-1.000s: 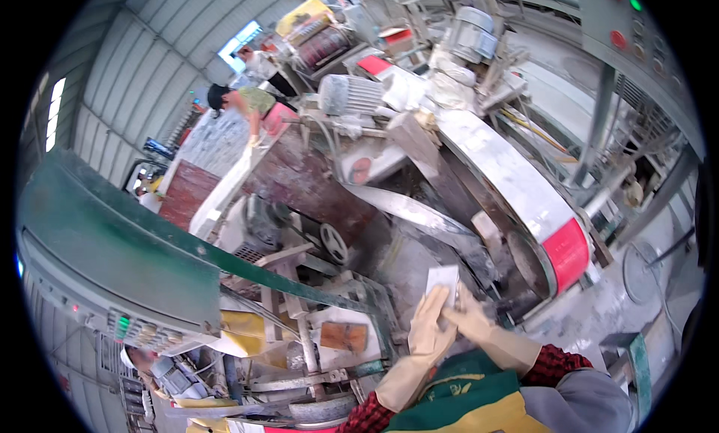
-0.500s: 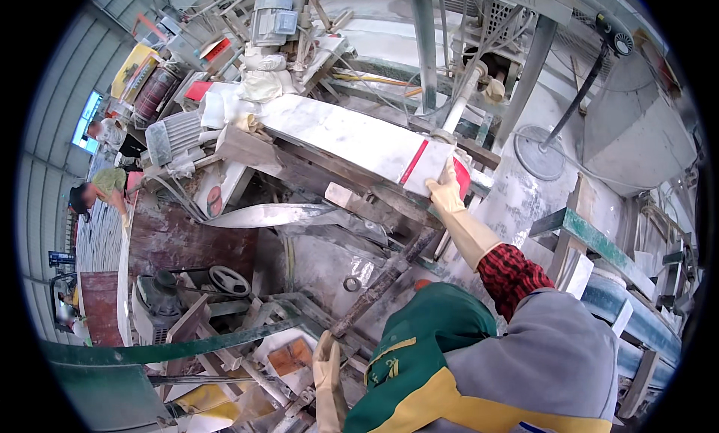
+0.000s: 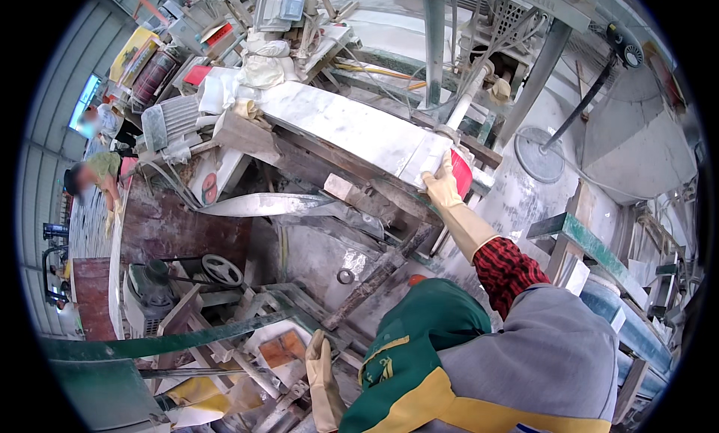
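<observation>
Okay, right hand [image 3: 443,182] in a cream rubber glove sits at the near end of a long white belt [image 3: 344,129], beside its bright red end section [image 3: 461,174]. The fingers are slightly bent over a flat, pale rectangular piece [image 3: 431,160] lying on the belt just short of the red; white on white, so its outline is hard to make out. Thumb side and fingertips partly hidden, can't tell if they grip it or only press.

Left hand [image 3: 320,362], same glove, is low in the view, well apart from the belt: fingers fairly straight and close together, nothing visible in hold, palm turned away. A brown rectangular block [image 3: 281,348] lies near it. Left forearm is cut off by the lower edge, partly behind the green, yellow and grey garment [image 3: 524,350].

Pale grey motor [image 3: 278,13] is cropped at the top; co-worker [image 3: 105,167] at far left is small, blurred.
</observation>
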Demonstrator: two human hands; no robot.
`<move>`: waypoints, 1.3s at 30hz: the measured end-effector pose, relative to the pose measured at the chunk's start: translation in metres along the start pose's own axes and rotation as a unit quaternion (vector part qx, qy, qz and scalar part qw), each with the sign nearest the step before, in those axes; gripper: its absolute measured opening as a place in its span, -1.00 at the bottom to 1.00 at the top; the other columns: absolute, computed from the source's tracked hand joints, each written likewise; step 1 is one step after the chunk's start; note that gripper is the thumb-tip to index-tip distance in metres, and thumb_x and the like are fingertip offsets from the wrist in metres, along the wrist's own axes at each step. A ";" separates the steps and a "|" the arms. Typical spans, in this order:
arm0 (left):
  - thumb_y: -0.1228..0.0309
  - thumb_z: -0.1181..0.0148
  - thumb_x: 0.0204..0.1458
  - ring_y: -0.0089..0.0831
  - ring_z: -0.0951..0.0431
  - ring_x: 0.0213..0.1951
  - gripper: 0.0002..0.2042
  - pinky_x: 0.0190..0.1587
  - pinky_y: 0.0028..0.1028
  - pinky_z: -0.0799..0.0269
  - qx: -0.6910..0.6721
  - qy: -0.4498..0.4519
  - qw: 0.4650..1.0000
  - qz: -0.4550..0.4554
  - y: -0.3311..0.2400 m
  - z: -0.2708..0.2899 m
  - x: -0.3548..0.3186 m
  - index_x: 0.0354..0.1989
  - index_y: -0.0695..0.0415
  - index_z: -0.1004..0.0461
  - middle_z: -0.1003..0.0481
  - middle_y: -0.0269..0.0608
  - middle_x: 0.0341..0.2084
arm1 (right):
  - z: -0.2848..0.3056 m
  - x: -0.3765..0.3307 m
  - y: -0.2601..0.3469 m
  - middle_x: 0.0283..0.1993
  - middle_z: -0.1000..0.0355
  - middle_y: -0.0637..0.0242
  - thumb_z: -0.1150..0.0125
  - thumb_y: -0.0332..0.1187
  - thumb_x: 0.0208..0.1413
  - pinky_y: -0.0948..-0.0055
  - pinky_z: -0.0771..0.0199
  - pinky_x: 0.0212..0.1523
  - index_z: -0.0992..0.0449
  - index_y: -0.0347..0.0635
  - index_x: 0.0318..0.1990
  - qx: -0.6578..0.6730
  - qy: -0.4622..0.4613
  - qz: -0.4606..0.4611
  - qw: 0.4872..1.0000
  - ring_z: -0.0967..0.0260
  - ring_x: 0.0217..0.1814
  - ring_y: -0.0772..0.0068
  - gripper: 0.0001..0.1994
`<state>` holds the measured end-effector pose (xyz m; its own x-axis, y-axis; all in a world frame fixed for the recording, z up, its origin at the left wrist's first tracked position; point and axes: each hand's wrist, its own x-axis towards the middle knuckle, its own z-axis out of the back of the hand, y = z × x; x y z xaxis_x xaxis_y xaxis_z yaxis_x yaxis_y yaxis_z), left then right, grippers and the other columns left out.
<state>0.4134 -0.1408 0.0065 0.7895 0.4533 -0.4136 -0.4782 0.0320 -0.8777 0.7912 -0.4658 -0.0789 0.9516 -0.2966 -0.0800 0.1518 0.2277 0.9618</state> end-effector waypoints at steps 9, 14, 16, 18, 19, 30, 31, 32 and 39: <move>0.30 -0.08 0.20 -0.36 -0.29 0.21 -0.55 0.28 -0.37 -0.10 -0.006 -0.038 0.997 0.074 0.003 0.018 -0.012 0.20 0.29 -0.29 -0.36 -0.12 0.15 | 0.018 -0.010 0.053 -0.58 -0.47 0.20 -0.07 -0.15 0.13 0.39 -0.41 -0.64 0.50 -0.32 0.39 -0.154 0.110 -0.137 0.972 -0.41 -0.67 0.34 -0.06; 0.33 -0.09 0.18 -0.32 -0.35 0.16 -0.56 0.23 -0.38 -0.19 0.027 -0.137 0.985 0.105 0.041 0.068 -0.030 0.19 0.30 -0.31 -0.39 -0.07 0.12 | 0.014 -0.016 0.053 -0.59 -0.45 0.24 -0.10 -0.21 0.12 0.39 -0.37 -0.68 0.47 -0.29 0.40 -0.086 0.113 -0.154 0.978 -0.36 -0.70 0.38 -0.07; 0.40 -0.09 0.16 -0.29 -0.39 0.13 -0.57 0.20 -0.39 -0.24 0.092 -0.167 0.980 0.049 0.083 0.118 -0.042 0.18 0.33 -0.30 -0.41 0.00 0.09 | 0.019 -0.021 0.053 -0.57 -0.46 0.22 -0.13 -0.26 0.08 0.38 -0.40 -0.61 0.28 -0.31 0.40 -0.064 0.081 -0.124 0.987 -0.38 -0.66 0.37 -0.14; 0.40 -0.14 0.13 -0.33 -0.41 0.09 -0.55 0.18 -0.40 -0.25 0.097 -0.292 0.950 0.062 0.102 0.148 -0.063 0.18 0.32 -0.31 -0.43 0.01 0.06 | 0.030 -0.022 0.045 -0.56 -0.47 0.21 -0.16 -0.31 0.04 0.38 -0.43 -0.53 0.08 -0.33 0.37 -0.094 0.032 -0.020 0.995 -0.39 -0.61 0.35 -0.22; 0.40 -0.14 0.13 -0.30 -0.43 0.08 -0.54 0.18 -0.41 -0.25 0.129 -0.330 0.934 0.046 0.163 0.200 -0.079 0.19 0.33 -0.30 -0.42 0.06 0.06 | 0.034 -0.021 0.040 -0.55 -0.46 0.21 -0.17 -0.33 0.02 0.37 -0.44 -0.49 -0.02 -0.34 0.33 -0.129 0.010 0.072 0.989 -0.40 -0.58 0.34 -0.27; 0.21 0.10 0.22 0.34 -0.07 0.26 -0.52 0.25 0.19 0.04 0.428 -0.376 0.745 0.347 0.092 0.141 -0.231 0.33 -0.07 -0.17 -0.12 0.33 0.26 | 0.034 -0.022 0.047 0.30 -0.17 -0.09 -0.22 -0.15 -0.03 0.15 0.00 0.39 -0.25 -0.24 0.22 -0.377 0.092 0.323 0.863 -0.05 0.39 -0.07 -0.35; 0.09 0.10 0.17 0.27 -0.12 0.24 -0.48 0.25 0.12 -0.01 0.421 -0.410 0.727 0.355 0.096 0.143 -0.236 0.30 0.00 -0.21 -0.14 0.30 0.24 | 0.024 -0.022 0.048 0.32 -0.15 -0.09 -0.22 -0.12 -0.03 0.16 0.03 0.41 -0.27 -0.24 0.23 -0.410 0.109 0.321 0.847 -0.03 0.41 -0.07 -0.34; -0.03 0.10 0.13 0.19 -0.17 0.23 -0.40 0.24 0.05 -0.06 0.418 -0.435 0.711 0.361 0.106 0.149 -0.235 0.26 0.06 -0.24 -0.16 0.28 0.23 | 0.019 -0.023 0.049 0.33 -0.14 -0.09 -0.22 -0.10 -0.03 0.18 0.04 0.41 -0.27 -0.24 0.23 -0.415 0.094 0.314 0.849 -0.02 0.41 -0.08 -0.33; -0.29 0.21 0.07 0.12 -0.28 0.18 -0.21 0.22 -0.04 -0.16 0.448 -0.467 0.673 0.358 0.127 0.147 -0.243 0.21 0.18 -0.31 -0.20 0.26 0.20 | 0.026 -0.039 0.058 0.29 -0.20 -0.08 -0.21 -0.36 -0.01 0.19 -0.05 0.37 -0.26 -0.20 0.24 -0.301 0.045 0.307 0.902 -0.07 0.37 -0.09 -0.41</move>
<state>0.1043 -0.1164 0.0313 -0.1536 0.9870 0.0464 -0.9778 -0.1586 0.1366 0.7556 -0.4654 -0.0135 0.9193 0.1275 0.3723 -0.3196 0.7938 0.5174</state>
